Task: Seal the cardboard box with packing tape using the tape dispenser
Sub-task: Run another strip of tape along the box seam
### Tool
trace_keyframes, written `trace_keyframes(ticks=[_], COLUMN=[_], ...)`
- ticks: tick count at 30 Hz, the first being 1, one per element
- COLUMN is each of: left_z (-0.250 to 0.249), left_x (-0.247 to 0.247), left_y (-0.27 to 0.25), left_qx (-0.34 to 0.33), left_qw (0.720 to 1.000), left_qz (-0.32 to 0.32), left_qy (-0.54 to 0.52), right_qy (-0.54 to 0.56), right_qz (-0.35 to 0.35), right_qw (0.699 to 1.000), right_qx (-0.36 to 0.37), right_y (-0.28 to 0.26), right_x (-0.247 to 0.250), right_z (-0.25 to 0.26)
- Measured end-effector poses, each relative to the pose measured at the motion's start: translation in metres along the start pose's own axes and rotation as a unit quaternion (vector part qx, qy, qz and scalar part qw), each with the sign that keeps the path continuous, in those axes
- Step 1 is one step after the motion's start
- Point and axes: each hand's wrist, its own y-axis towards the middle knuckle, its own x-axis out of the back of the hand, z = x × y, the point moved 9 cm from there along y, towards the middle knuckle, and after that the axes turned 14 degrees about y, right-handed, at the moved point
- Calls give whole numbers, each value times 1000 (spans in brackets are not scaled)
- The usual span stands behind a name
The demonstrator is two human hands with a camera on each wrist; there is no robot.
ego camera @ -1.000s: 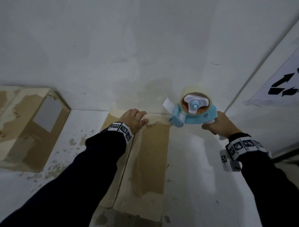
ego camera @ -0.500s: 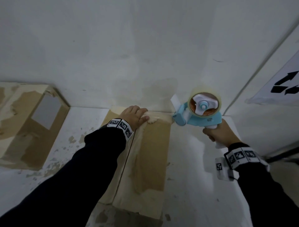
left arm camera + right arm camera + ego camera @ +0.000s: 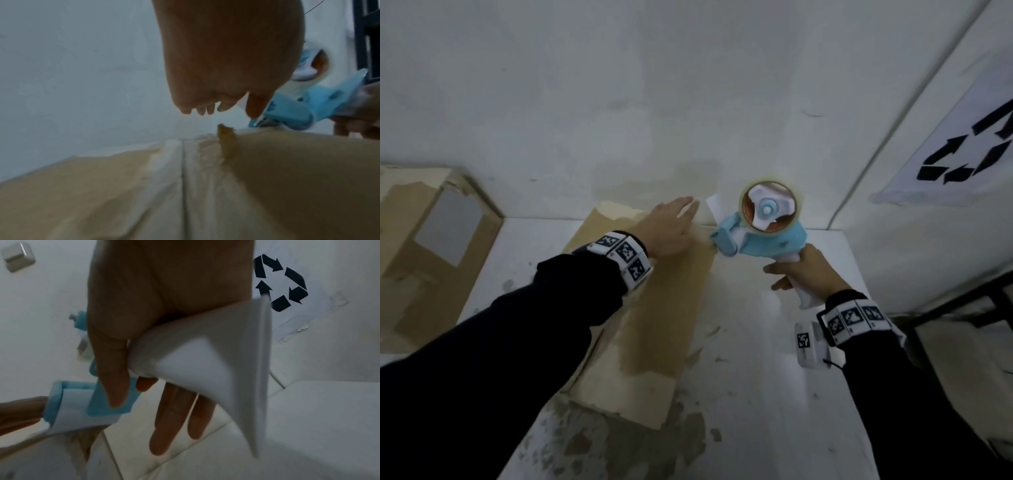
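Observation:
The cardboard box (image 3: 664, 325) lies in front of me, its top white with torn brown patches and a seam (image 3: 183, 178) running away from me. My right hand (image 3: 804, 270) grips the white handle of the blue tape dispenser (image 3: 767, 240), which hovers at the box's far right edge with its roll (image 3: 770, 209) upright. A white tape end (image 3: 714, 205) sticks up from the dispenser's front. My left hand (image 3: 671, 229) is raised just above the box, fingers stretched toward that tape end. In the left wrist view the thumb (image 3: 255, 105) is beside the dispenser (image 3: 298, 110); contact with the tape is unclear.
A white wall (image 3: 654, 85) stands right behind the box. Another worn cardboard box (image 3: 431, 246) sits at the left. A recycling sign (image 3: 962, 150) is stuck on the right wall, with a dark metal frame (image 3: 962, 308) below it.
My left hand has lifted off the box's far edge and reached right, fingers now straight, toward the dispenser's tape end. The right hand still holds the dispenser close to the same spot.

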Motion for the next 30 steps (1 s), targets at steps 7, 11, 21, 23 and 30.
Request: trace_keyframes(ticks=[7,11,21,23,30], left_z=[-32,-33,-38,-37,-34], left_x=[-38,-35,-34,-35,-41], left_y=[-5,-4,0,-1,0], left_qx=[45,38,24,25,20], left_qw=[995,997,998,997,995], left_qz=[94,72,62,69,94], left_qy=[6,3,11,8,10], right_qy=[-97,-104,-113,-121,-54], right_qz=[-44,-58,-71,-69,-58], right_qw=[994,992,990,990,996], right_qx=[26,43,41,29,-35], right_y=[4,1,-5,-1,10], right_x=[15,28,35,29,17], right_z=[13,19,-5,-10,-26])
